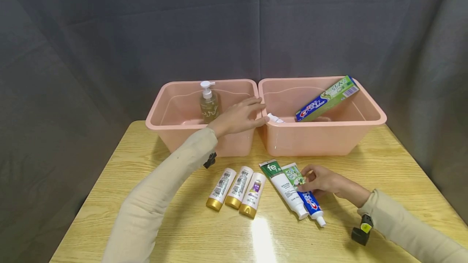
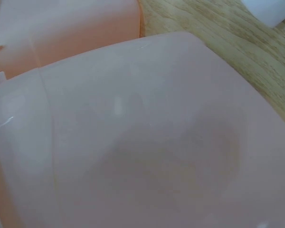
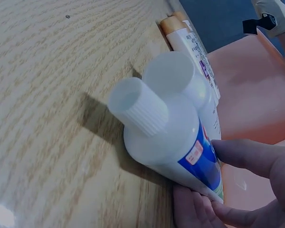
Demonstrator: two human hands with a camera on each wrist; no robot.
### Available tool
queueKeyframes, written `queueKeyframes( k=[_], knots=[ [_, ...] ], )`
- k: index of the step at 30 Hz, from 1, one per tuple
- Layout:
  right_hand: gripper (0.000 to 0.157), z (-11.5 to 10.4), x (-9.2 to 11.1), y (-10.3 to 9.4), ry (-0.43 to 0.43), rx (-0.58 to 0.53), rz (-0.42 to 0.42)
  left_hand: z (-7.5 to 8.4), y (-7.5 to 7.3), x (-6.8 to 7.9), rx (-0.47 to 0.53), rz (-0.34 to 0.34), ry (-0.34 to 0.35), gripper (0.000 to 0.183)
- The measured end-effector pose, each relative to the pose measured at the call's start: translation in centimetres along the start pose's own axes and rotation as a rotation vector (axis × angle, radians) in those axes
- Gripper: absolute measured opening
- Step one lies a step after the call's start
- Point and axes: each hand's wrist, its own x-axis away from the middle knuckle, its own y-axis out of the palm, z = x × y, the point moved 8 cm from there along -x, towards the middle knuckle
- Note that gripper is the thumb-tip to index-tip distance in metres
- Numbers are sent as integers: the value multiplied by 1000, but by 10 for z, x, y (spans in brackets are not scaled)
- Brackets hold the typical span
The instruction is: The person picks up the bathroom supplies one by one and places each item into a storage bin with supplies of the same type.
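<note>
My left hand [image 1: 241, 116] reaches over the adjoining rims of the left pink bin [image 1: 175, 127] and the right pink bin [image 1: 318, 129], fingers spread with nothing between them. Close by its fingertips, a small white piece [image 1: 275, 118] shows inside the right bin. My right hand [image 1: 321, 182] pinches a blue and green toothpaste tube [image 1: 310, 203] by its sides, thumb on one edge and fingers on the other. That tube lies against a white and green toothpaste tube [image 1: 285, 190], their caps side by side in the right wrist view.
Three white tubes with gold caps, one of them a purple-labelled tube [image 1: 254, 194], lie left of the toothpaste. A pump bottle [image 1: 209, 104] stands in the left bin. A toothpaste box [image 1: 327, 98] leans across the right bin. Behind hangs a dark curtain [image 1: 183, 23].
</note>
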Motion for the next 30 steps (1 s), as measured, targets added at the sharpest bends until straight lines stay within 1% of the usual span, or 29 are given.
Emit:
queueKeyframes(
  k=[4, 9, 12, 16, 22, 30],
  knots=[
    [56, 2, 0, -1, 22, 12, 17, 0, 0, 0, -2, -3, -3, 65],
    [47, 0, -1, -1, 28, 48, 32, 0, 0, -1, -1, -4, -4, 65],
    [41, -1, -1, 0, 33, 45, 32, 0, 0, -1, -3, -4, -3, 66],
    [38, -1, -2, 1, 31, 35, 32, 0, -1, -1, -1, -2, -3, 66],
    [37, -3, -3, 0, 15, 67, 35, 0, -1, -2, -6, 0, 3, 66],
    [40, -5, -1, 0, 30, 64, 25, -1, -1, 0, 13, -5, -10, 66]
  ],
)
